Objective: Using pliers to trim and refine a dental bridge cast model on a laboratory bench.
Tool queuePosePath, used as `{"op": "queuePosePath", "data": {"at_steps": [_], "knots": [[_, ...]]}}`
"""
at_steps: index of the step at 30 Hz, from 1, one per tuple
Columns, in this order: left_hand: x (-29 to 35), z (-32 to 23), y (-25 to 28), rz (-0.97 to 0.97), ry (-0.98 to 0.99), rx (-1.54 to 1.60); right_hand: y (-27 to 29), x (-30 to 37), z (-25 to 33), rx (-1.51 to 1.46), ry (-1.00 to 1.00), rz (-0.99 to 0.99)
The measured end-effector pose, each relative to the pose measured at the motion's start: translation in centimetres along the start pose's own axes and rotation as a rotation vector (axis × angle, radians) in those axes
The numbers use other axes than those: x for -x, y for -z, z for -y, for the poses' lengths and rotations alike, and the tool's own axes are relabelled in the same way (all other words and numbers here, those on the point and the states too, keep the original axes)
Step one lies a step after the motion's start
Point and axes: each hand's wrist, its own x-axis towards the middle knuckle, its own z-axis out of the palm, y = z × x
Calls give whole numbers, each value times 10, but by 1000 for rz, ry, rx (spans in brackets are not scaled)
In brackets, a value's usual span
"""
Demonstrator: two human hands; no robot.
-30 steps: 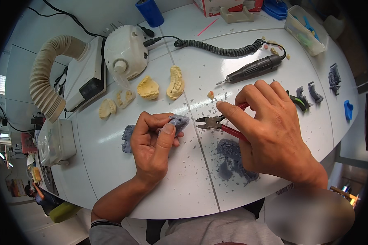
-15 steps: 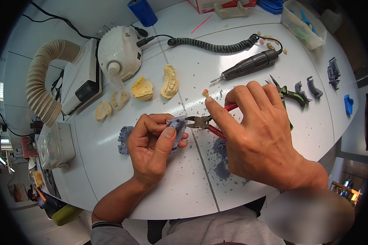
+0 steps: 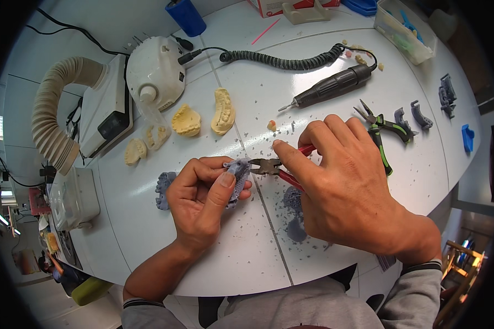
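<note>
Between the thumb and fingers of my left hand (image 3: 200,197) is a grey-blue printed dental model (image 3: 237,178) with a mesh-like side, tilted up. My right hand (image 3: 343,181) is closed round red-handled cutting pliers (image 3: 266,166), its index finger stretched along above them. The jaws of the pliers meet the model's upper right edge; whether they grip a bit of it is too small to tell. Another grey-blue dental model (image 3: 163,189) lies just left of my left hand. Grey-blue printed pieces (image 3: 296,229) lie beneath my right hand, partly hidden by it.
Small grey chips litter the white table (image 3: 175,263). Yellow plaster dental models (image 3: 223,112) stand beyond my left hand. A black handpiece (image 3: 335,86) with a coiled cord lies at the back. Green-black pliers (image 3: 387,125) and grey printed pieces (image 3: 421,115) lie to the right.
The view has shifted slightly, and more of the green-black pliers shows. Both hands keep their hold, with the cutting pliers still at the model's edge.
</note>
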Motion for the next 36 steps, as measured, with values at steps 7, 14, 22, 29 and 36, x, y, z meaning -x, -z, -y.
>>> {"op": "queuePosePath", "data": {"at_steps": [7,14,22,29,36], "knots": [[0,1,1,9,18,2,-3,0,-1,37,24,-40],[1,2,2,19,12,-5,-4,2,-2,94,73,-66],[0,0,1,16,36,-14,-7,4,-3,116,120,-60],[0,-2,6,65,42,53,8,-1,-18,36,170,24],[1,-1,3,72,17,42,8,-3,-13,56,133,-58]]}}
